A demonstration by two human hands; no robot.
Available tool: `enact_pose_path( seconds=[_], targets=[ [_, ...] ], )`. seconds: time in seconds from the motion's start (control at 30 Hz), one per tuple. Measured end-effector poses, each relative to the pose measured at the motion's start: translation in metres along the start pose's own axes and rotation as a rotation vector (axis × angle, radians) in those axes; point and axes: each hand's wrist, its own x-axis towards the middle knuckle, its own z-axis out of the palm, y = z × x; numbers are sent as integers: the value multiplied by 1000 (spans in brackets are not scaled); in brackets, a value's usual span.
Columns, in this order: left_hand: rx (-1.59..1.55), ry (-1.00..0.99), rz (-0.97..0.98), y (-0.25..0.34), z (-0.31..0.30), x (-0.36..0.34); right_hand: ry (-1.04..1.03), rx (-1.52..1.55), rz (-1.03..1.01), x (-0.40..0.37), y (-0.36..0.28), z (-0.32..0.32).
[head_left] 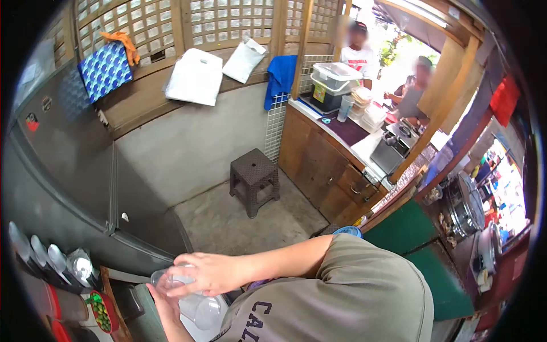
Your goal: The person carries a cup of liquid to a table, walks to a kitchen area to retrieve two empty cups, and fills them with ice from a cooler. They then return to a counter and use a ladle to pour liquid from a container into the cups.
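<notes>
My right hand [208, 275] reaches across from the right, its fingers bent over a clear plastic cup [160, 280]. From below, my left hand [165, 308] supports the same cup, with its fingers partly hidden behind the plastic. Just under my right hand, a rounded clear plastic container [207, 312] rests over a white surface. The cup's lower part is hidden by my hands, and its contents cannot be made out.
A dark refrigerator [62, 165] stands at the left. Beside it are several knives and ladles [54, 256] and a red container of small green fruits [101, 310]. A brown stool [253, 176] stands on the floor. Two people are beyond the wooden counter [316, 154].
</notes>
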Motion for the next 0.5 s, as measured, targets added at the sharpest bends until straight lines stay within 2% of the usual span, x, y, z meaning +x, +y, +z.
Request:
enact_pose_path(
  seconds=[0.2,0.33,0.43,0.5],
  targets=[
    [-248,174,-25,-22,-61,-27,-51,-29,-209,36,-5,38],
    [-338,304,77,-20,-78,-56,-135,77,-296,58,-11,51],
    [-197,368,80,-12,-81,-88,-166,173,-393,80,-13,70],
    [-236,435,183,-38,-109,-102,-284,322,-455,100,-19,84]
  ],
)
